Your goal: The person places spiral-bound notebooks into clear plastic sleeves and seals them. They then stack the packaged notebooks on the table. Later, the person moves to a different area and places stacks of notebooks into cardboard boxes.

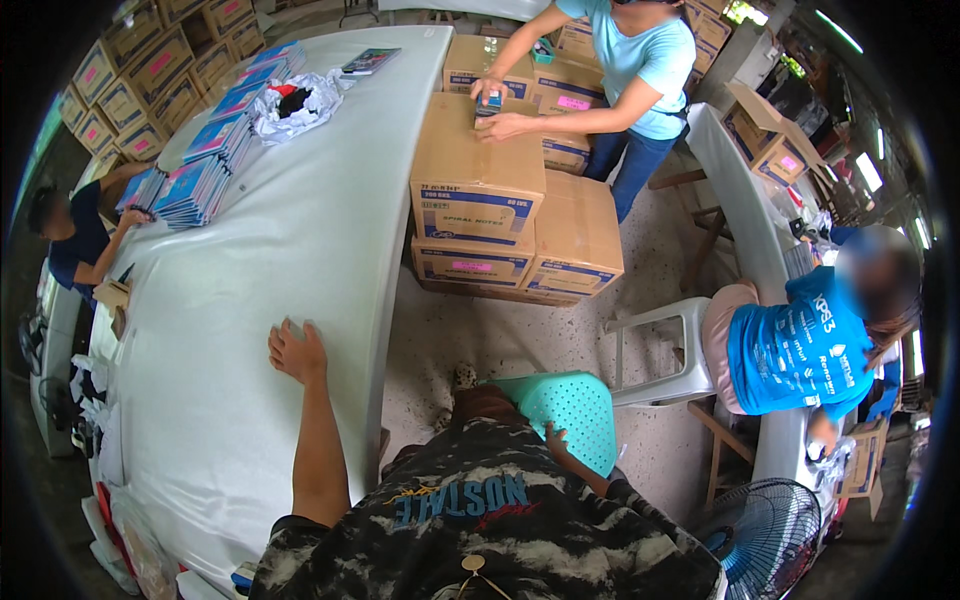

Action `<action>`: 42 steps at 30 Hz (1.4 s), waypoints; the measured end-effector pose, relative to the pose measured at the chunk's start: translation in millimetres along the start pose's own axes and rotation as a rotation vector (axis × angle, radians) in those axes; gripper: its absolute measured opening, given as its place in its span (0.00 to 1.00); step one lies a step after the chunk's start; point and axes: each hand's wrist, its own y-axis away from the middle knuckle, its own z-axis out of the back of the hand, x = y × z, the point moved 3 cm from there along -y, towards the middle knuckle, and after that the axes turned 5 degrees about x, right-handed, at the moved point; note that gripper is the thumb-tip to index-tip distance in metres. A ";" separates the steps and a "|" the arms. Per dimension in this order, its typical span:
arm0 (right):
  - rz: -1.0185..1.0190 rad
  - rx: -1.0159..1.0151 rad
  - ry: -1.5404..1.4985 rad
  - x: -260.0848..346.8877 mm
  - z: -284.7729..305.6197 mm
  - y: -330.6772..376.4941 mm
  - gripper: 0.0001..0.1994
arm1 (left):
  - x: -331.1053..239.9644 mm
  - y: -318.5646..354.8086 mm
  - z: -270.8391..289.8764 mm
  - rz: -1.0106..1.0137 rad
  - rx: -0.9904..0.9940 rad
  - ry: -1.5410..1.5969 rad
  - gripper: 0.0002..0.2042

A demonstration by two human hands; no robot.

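Observation:
My left hand (297,352) lies on the pale covered table (250,430) near its right side, palm down with the fingers a little apart and nothing in them. Lower right of centre, my right hand (556,440) grips the edge of a turquoise plastic stool (580,405) with a perforated seat. Part of that hand is hard to make out against the stool. One of my feet (466,377) shows on the floor beside the stool.
Stacked cartons (475,210) stand right of the table, where a person (640,60) handles a tape dispenser (489,103). Notebook stacks (200,180) line the table's far left, by another person (75,235). A seated person (790,340), white chair (665,350) and fan (765,540) are right.

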 end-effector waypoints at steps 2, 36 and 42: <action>-0.032 0.035 0.047 3.9 0.8 0.5 0.34 | 1.6 -0.6 0.2 -0.002 -0.015 0.000 0.24; -0.056 0.116 -0.136 44.4 43.7 47.0 0.45 | -16.5 -5.7 7.6 -0.025 -0.021 -0.009 0.23; -0.058 0.116 -0.151 48.8 65.6 65.5 0.47 | -12.0 -3.4 0.7 -0.015 -0.003 0.005 0.23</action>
